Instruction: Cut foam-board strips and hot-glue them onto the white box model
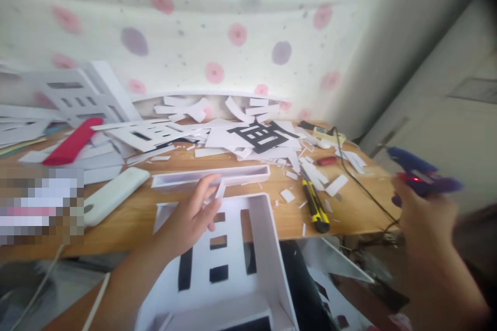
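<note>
My left hand (196, 214) rests on a large white foam-board cut-out (233, 264) with raised edges and several rectangular holes, fingers curled over its upper part. It hangs over the near edge of the wooden table (279, 212). My right hand (421, 220) is raised at the right, closed around a blue glue gun (421, 176) with a small red light. A black cord (361, 186) runs from it across the table.
A yellow-and-black utility knife (315, 206) lies right of the cut-out. White board scraps, a black character cut-out (264, 135), a red object (72, 142) and a white oblong case (114, 194) litter the table. A dotted wall stands behind.
</note>
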Action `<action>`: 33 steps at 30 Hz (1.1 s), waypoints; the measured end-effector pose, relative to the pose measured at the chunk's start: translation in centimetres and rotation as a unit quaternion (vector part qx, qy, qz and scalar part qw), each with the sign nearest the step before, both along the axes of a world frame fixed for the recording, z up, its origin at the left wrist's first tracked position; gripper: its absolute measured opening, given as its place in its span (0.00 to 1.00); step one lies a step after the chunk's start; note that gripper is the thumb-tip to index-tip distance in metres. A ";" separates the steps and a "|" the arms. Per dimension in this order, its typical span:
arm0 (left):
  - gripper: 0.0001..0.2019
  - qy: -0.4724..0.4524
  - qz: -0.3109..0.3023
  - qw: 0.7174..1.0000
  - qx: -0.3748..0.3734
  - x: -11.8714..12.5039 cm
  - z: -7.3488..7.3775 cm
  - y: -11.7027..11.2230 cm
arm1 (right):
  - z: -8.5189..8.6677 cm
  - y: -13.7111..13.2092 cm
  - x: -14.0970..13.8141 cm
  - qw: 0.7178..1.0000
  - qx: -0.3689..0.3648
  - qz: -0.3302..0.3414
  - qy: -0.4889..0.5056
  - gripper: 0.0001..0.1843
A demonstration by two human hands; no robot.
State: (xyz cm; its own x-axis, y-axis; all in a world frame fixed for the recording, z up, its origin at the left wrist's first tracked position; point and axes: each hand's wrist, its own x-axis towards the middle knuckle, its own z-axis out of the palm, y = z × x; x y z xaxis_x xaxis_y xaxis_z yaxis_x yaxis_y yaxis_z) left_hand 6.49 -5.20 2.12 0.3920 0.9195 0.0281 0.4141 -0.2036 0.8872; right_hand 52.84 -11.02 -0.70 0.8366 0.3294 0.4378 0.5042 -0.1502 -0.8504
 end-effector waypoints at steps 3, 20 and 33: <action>0.32 -0.002 -0.024 1.000 0.001 -0.3 -0.3 0.2 | 2.1 -0.2 -5.9 0.976 0.013 0.202 -0.077 0.19; 0.32 -0.030 -0.037 0.999 0.024 -0.4 -0.5 -0.3 | 10.6 5.7 -21.2 0.607 -0.195 0.510 -0.577 0.05; 0.30 -0.039 -0.045 0.998 0.019 -0.8 -1.0 -0.3 | 7.7 5.6 -22.0 0.605 -0.171 0.464 -0.624 0.07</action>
